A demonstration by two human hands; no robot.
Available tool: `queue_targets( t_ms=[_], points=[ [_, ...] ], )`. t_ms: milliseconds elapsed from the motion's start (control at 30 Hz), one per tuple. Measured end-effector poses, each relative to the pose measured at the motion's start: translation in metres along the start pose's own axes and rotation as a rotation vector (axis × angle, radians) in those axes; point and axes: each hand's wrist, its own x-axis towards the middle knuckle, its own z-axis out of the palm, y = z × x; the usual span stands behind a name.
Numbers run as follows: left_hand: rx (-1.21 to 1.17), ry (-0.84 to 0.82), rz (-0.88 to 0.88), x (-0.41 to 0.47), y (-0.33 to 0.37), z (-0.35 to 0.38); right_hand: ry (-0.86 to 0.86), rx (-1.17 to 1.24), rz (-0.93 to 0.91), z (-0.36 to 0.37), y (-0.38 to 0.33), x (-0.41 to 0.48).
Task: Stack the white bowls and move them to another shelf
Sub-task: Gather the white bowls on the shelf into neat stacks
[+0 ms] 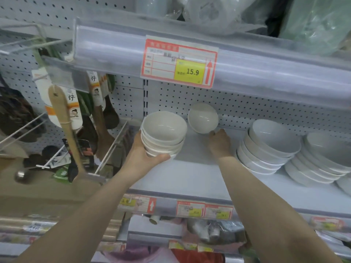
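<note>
Head view of a shop shelf. At centre frame the left hand grasps a stack of white bowls, about four deep, palm against its left side and thumb curled across the lowest bowl's front. The stack sits at the shelf's left end, and whether it is lifted clear cannot be told. Just right of it a single white bowl tilts with its opening toward the camera, near the perforated back panel. The right hand reaches up to this bowl's lower rim and appears to pinch it, one digit showing on the rim and the rest hidden behind the hand. Stacks of wider white bowls stand at right, apart from both hands. The bowls look glazed ceramic, so probably stiff, smooth, slippery and chippable. A stack is best carried from beneath the bottom bowl, a lone bowl by its rim or foot.
</note>
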Motion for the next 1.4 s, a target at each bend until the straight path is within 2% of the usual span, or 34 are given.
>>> queue_targets(
  t_ms=[133,367,700,900,1100,1267,1400],
  points=[
    [0.016,-0.039,-0.019,0.008,-0.009,-0.004,0.027,0.045,-0.013,0.011,-0.007,0.026],
    [0.040,-0.067,-0.039,0.011,-0.007,-0.010,0.004,0.134,0.075,0.019,-0.023,0.036],
    [0.028,-0.167,-0.015,0.007,-0.001,-0.023,-0.047,0.200,0.145,0.000,-0.021,-0.028],
    [0.060,-0.277,0.010,0.002,-0.001,-0.036,0.118,0.338,0.187,-0.034,-0.041,-0.072],
    [0.026,-0.376,0.028,-0.007,0.006,-0.040,0.246,0.461,0.000,-0.063,-0.057,-0.130],
    [-0.020,-0.440,0.011,-0.010,0.009,-0.038,0.162,0.414,-0.120,-0.058,-0.074,-0.161],
    [-0.001,-0.446,0.039,-0.009,0.008,-0.038,0.092,0.341,-0.124,-0.049,-0.084,-0.174]
  ],
)
